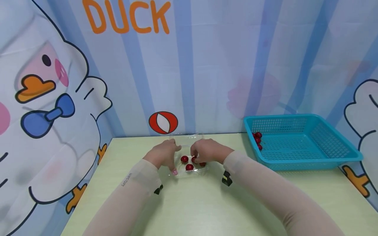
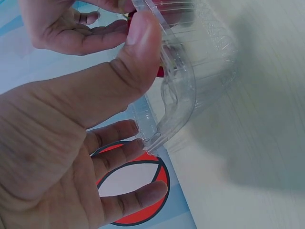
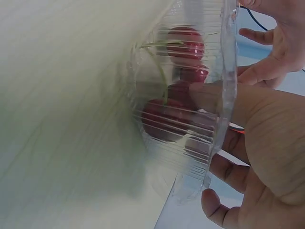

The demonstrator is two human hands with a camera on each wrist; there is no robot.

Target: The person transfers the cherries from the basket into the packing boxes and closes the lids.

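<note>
Clear ribbed plastic clamshell box (image 1: 189, 164) lying on the pale green bench (image 1: 206, 203) between both hands, holding round glossy red cherries (image 1: 184, 159). Left hand (image 1: 163, 154) pinches its rim, thumb (image 2: 138, 52) pressed on the edge; right hand (image 1: 206, 150) grips the opposite rim. The right wrist view shows green stems (image 3: 162, 71) through the wall, unseen from the head. Beyond the right hand, a teal mesh basket (image 1: 325, 154) holds more cherries (image 1: 257, 139), partly hidden by its wall.
</note>
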